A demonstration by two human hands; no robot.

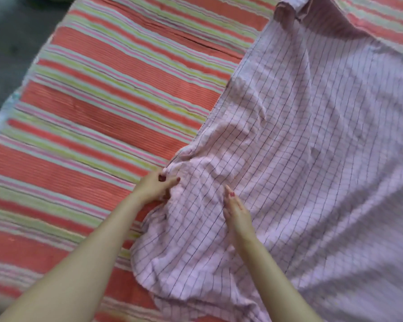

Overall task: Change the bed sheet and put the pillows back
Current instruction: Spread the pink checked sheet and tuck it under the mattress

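Nearest the lens: two bare forearms reaching up from the lower edge toward a pale lilac cotton sheet with a thin dark grid check [300, 159]. Left hand [156, 185] clenched on a bunched fold at the checked sheet's left edge, fingers curled into the gathers. Right hand [236, 209] flat and released, fingers straight, edge-on just over the cloth, gripping nothing; contact with the fabric not certain. Checked sheet spread over the right part of the bed, rumpled and ridged near the hands, smoother farther right, with a far corner folded back at the top. Underneath and to the left: a coarse woven cover in broad coral bands with narrow lime, pink and white stripes [91, 108], lying flat, ribbed in texture, largely uncovered. No pillows in view. Judged step: drawing the checked sheet leftward across the striped cover. Recommended: keep the pinch on the hem rather than mid-cloth, pull low and level, sweep the open palm outward to chase the creases, align grid lines with the bed edge. Thin, limp fabric; likely to drag and re-wrinkle on the rough weave.
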